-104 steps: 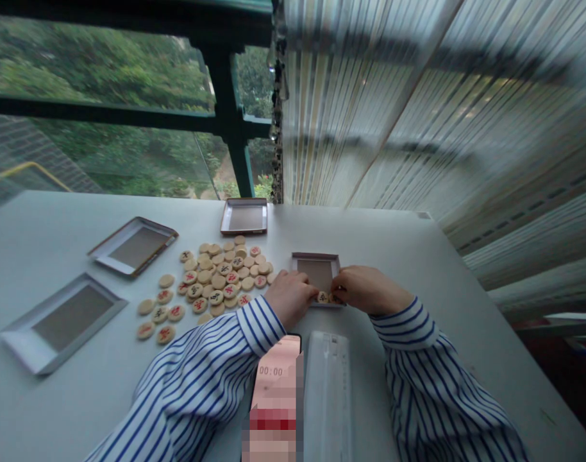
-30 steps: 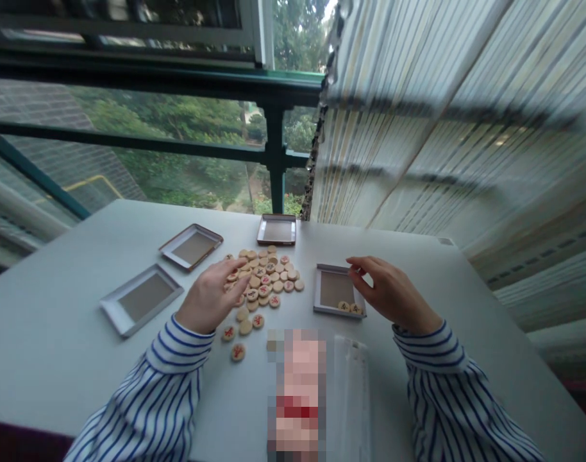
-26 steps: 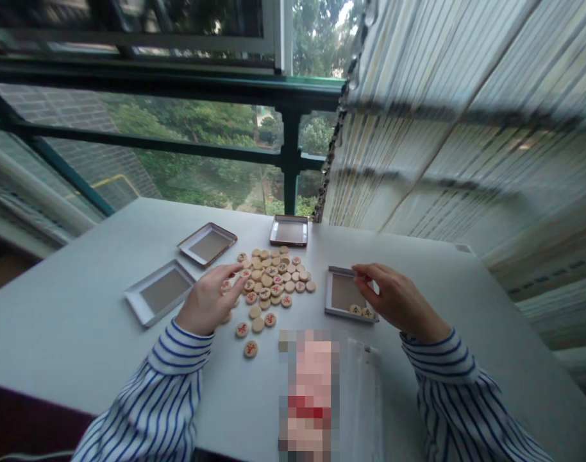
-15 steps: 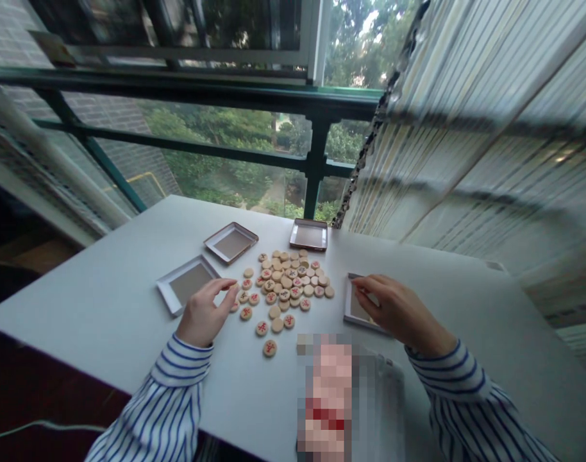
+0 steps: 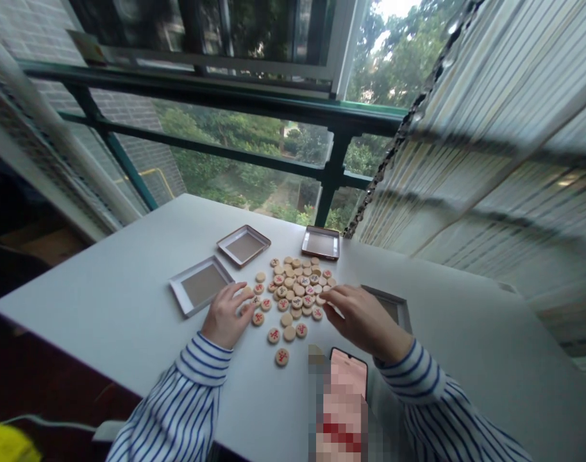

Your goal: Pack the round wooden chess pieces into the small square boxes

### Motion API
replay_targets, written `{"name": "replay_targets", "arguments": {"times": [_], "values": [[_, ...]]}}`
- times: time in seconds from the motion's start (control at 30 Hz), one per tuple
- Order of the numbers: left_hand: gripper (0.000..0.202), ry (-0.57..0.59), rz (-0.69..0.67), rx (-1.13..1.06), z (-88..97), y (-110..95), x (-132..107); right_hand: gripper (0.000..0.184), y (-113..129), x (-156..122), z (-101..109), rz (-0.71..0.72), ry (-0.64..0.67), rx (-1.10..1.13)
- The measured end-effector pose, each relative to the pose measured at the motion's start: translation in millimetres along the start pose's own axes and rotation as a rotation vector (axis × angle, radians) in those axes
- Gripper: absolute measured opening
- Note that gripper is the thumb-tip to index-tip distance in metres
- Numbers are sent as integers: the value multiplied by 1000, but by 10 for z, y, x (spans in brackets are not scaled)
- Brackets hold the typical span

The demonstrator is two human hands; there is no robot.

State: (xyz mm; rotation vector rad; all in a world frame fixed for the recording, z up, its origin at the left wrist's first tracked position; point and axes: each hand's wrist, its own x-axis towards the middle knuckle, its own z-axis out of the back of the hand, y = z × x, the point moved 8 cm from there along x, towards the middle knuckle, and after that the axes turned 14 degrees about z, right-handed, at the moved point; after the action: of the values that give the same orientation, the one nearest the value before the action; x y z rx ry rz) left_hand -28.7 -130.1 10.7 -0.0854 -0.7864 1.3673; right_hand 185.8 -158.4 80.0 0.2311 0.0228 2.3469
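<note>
A loose heap of round wooden xiangqi pieces (image 5: 297, 290), some with red characters, some with dark ones and some blank side up, lies mid-table. At its left edge, my left hand (image 5: 227, 314) is open, thumb and fingers apart close around a few pieces. Whether the fingertips touch them is hard to tell. My right hand (image 5: 365, 321) reaches to the heap's right edge, fingers loosely bent with a gap to the thumb; no piece shows in it. Behind that hand, a shallow tray (image 5: 405, 314) is partly hidden. Another shallow tray (image 5: 177, 296) sits beside my left hand.
Two more shallow trays stand at the back, one left (image 5: 226, 252) and one right (image 5: 320, 255). A phone (image 5: 348, 375), largely pixelated, lies near the front of the white table (image 5: 105, 289). A curtain (image 5: 490, 167) hangs on the right, before a window with a green railing.
My right hand has moved left from over the right tray to the heap's edge. My left hand has opened a little at the pieces. The view has shifted slightly.
</note>
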Motion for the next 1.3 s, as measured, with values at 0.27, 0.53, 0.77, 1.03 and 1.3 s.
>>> {"name": "replay_targets", "arguments": {"times": [0.27,0.53,0.77,1.03,1.3], "values": [[20,32,-28,12,-148,73,-46,20,287,379,-255,80,115,-17],[22,80,-6,37,-196,86,-42,20,422,556,-398,130,140,-3],[23,103,18,63,-179,58,-1,17,499,560,-484,152,156,-18],[23,88,21,94,-180,50,10,18,547,527,-580,167,183,6],[22,85,27,74,-186,48,27,18,544,444,-583,172,174,24]]}}
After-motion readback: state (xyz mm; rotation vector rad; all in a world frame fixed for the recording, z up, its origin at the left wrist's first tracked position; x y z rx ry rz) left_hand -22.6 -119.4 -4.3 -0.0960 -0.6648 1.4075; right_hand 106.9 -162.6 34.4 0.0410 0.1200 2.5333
